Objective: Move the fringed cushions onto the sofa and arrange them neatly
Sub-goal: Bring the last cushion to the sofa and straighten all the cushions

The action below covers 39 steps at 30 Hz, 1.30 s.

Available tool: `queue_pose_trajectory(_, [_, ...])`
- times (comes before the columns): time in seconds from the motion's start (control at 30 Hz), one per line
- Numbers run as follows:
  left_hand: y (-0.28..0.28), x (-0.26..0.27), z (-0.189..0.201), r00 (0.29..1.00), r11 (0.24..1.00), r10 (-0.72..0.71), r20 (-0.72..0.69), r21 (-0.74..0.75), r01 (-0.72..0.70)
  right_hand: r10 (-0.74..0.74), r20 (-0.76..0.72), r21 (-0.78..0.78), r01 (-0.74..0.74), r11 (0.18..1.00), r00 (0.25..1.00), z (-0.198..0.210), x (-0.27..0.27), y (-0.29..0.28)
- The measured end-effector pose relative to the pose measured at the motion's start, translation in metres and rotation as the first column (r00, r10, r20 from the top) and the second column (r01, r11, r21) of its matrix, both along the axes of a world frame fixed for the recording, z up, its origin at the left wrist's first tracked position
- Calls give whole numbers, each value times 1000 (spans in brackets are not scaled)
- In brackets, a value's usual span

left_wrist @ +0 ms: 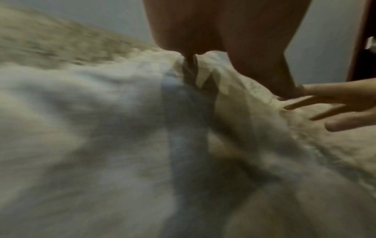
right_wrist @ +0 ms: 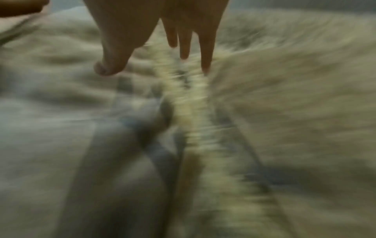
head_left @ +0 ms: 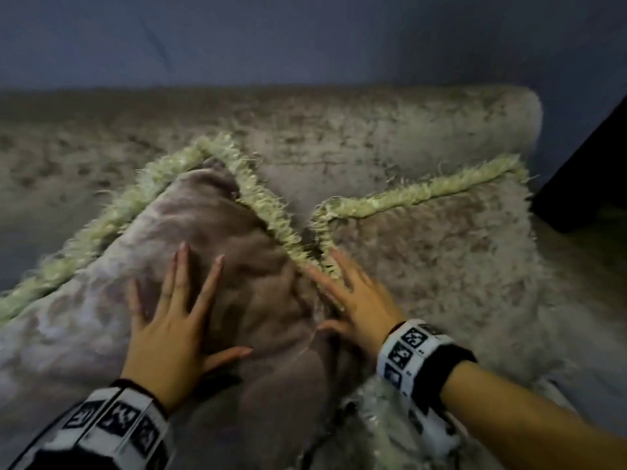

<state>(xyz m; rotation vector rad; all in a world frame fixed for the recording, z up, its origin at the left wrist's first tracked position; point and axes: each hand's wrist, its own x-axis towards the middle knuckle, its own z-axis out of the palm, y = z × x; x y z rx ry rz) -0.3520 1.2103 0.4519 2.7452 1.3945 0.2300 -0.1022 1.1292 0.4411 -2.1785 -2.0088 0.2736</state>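
Two grey velvet cushions with pale shaggy fringe lie side by side on the sofa (head_left: pixel 373 130). The left cushion (head_left: pixel 237 232) is tilted, one corner pointing up toward the backrest. My left hand (head_left: pixel 176 320) lies flat on its face with the fingers spread straight. The right cushion (head_left: pixel 441 259) leans by the sofa's arm. My right hand (head_left: pixel 342 296) rests with straight fingers on the fringe (head_left: pixel 298 242) where the two cushions meet. The left wrist view is blurred and shows my right hand's fingers (left_wrist: pixel 333 103) on the fringe. In the right wrist view, blurred fingers (right_wrist: pixel 183 40) hover at the fringe line (right_wrist: pixel 191 103).
The sofa backrest (head_left: pixel 135 130) runs across the view, ending in a rolled arm (head_left: pixel 509 120) at the right. A blue-grey wall (head_left: pixel 305 35) stands behind. A dark object (head_left: pixel 587 184) sits beyond the sofa's right end.
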Motion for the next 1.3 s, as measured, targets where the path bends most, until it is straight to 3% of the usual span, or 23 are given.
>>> queue_pose_trajectory(0.1, [-10, 87, 6, 995, 996, -79, 53, 38, 77, -201, 26, 32, 200, 979, 979, 8, 92, -17])
queue_pose_trajectory(0.23, [-18, 202, 3, 984, 985, -164, 70, 73, 159, -492, -20, -1, 492, 870, 870, 18, 209, -50])
queue_pose_trajectory(0.4, [-7, 322, 5, 969, 969, -244, 29, -30, 245, -572, -75, -178, 553, 814, 817, 7, 318, -88])
queue_pose_trajectory(0.53, [8, 380, 0, 968, 969, -228, -107, -119, 215, -618, -110, -275, 573, 772, 779, -12, 374, -94])
queue_pose_trajectory(0.7, [14, 392, -32, 969, 980, -200, -145, -27, 198, -586, -327, -354, 479, 803, 741, -49, 401, -74])
queue_pose_trajectory(0.8, [17, 397, -37, 953, 984, -180, -243, -42, 175, -628, -463, -365, 512, 778, 625, -84, 400, -67])
queue_pose_trajectory(0.97, [10, 402, -33, 921, 974, -203, -332, -168, 154, -698, -435, -358, 602, 713, 569, -93, 387, -76])
queue_pose_trajectory(1.13, [-9, 393, 8, 945, 956, -199, -258, -264, 129, -663, -394, -354, 561, 749, 637, -43, 384, -90])
queue_pose_trajectory(1.23, [-22, 380, 51, 969, 949, -171, -181, -295, 113, -623, -401, -320, 534, 782, 672, 5, 388, -99])
queue_pose_trajectory(1.3, [-30, 369, 79, 987, 958, -123, -103, -270, 91, -569, -369, -251, 510, 823, 735, 40, 393, -96])
